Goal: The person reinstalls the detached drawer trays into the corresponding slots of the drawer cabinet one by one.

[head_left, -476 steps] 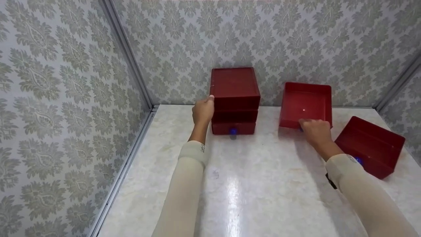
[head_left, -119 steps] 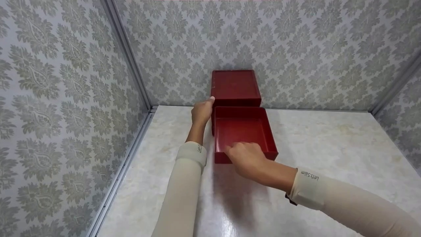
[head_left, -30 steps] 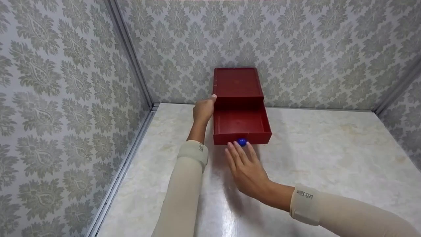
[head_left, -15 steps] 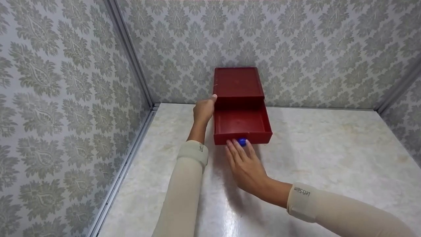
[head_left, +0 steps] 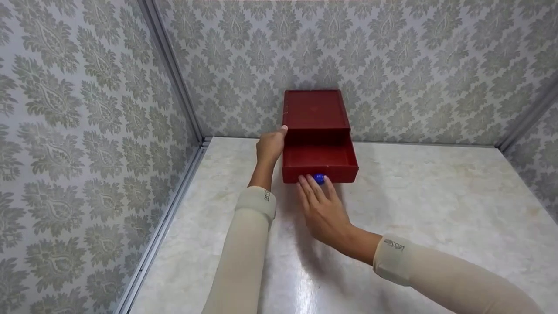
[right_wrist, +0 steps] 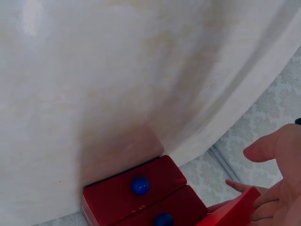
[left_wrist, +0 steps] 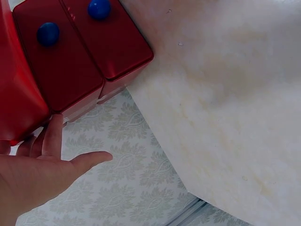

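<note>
A red drawer cabinet [head_left: 314,109] stands against the back wall, its top drawer [head_left: 344,174] partly pulled out, with bare red inside. My left hand [head_left: 269,147] rests against the cabinet's left side; in the left wrist view its fingers lie straight along that side and the thumb stands away. My right hand [head_left: 324,213] presses straight fingers on the drawer front, around the blue knob [head_left: 319,179]. Two lower drawers sit flush, with a middle blue knob [left_wrist: 48,34] and a bottom blue knob [left_wrist: 99,8]. The cabinet's right side is mostly hidden.
The cabinet stands on a pale marbled tabletop [head_left: 436,209]. Patterned wallpaper covers the back wall [head_left: 392,65] and the left wall [head_left: 65,152]. A metal rail [head_left: 168,213] runs along the table's left edge.
Two loose drawers on the right earlier are now in the cabinet. Over the last second my right hand has pushed the top drawer further in; my left hand stays put.
</note>
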### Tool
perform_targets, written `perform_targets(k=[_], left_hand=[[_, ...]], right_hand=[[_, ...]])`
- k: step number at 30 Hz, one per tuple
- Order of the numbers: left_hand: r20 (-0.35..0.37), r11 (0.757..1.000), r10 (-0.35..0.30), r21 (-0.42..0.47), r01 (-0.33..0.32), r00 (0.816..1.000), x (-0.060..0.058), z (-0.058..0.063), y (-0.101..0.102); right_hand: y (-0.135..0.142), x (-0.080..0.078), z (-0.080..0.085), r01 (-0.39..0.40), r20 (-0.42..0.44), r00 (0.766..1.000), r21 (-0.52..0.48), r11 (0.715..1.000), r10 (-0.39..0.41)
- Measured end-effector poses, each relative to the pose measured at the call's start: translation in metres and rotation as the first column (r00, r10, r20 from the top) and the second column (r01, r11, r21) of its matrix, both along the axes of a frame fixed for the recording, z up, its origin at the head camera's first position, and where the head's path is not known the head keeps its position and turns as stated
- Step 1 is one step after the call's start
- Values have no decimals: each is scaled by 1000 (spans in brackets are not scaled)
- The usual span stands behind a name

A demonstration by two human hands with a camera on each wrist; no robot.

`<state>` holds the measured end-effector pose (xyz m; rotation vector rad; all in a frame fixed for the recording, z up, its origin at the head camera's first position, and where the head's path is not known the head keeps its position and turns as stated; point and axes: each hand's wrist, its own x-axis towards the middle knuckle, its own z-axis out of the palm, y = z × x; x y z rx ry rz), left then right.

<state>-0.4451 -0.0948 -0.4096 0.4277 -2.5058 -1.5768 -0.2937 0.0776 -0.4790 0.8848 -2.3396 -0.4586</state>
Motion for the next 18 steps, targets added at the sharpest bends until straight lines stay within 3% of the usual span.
perform_targets(k=[9,18], left_hand=[[7,998,27,53,-28,1000,1,0,0],[23,999,-3,45,2,1000,-1,0,0]], right_hand=[[-3,-19,5,59,83,995,23,998,-61],[-9,-32,2,75,81,994,22,997,-77]])
